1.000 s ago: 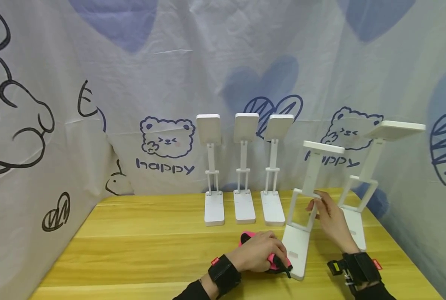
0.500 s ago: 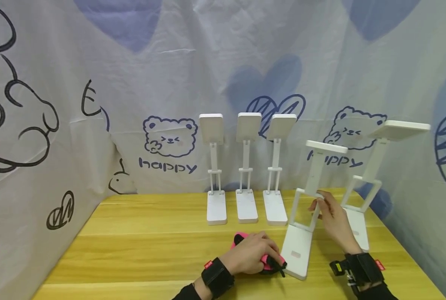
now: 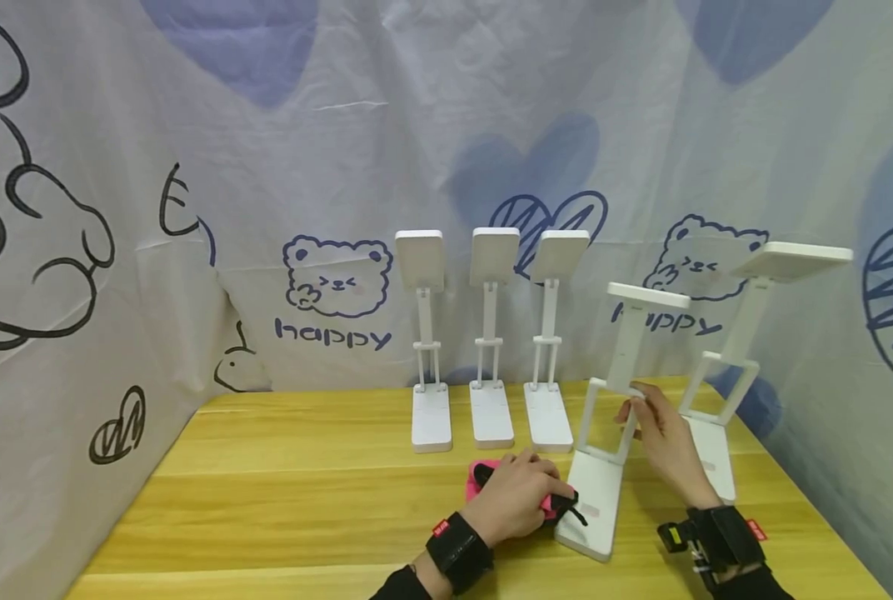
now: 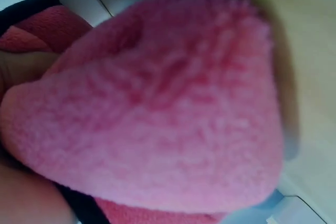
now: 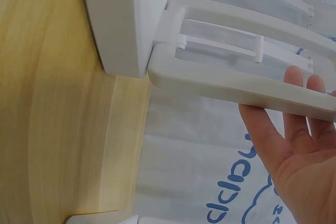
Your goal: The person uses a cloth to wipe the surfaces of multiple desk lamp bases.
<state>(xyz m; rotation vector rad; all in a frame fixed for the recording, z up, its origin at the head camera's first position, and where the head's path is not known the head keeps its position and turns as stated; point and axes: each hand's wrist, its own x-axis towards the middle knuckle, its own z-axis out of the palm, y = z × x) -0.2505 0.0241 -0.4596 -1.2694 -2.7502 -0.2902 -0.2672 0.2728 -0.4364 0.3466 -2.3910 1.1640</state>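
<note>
My left hand grips a fuzzy pink cloth with black edging, at the left edge of a white desk lamp's base. In the left wrist view the bunched pink cloth fills most of the picture and hides much of the base. My right hand pinches the side bar of the same lamp's frame. Close up in the right wrist view, the right hand has fingers over and under the white frame bar. The lamp stands upright with its head level.
Three similar white lamps stand in a row at the back: a left one, a middle one and a right one. Another lamp stands right of my right hand. A printed curtain hangs behind the wooden table.
My left hand and the cloth shifted left, then back right and slightly away along the base's left edge. The right hand keeps its hold, and the lamp stays put.
</note>
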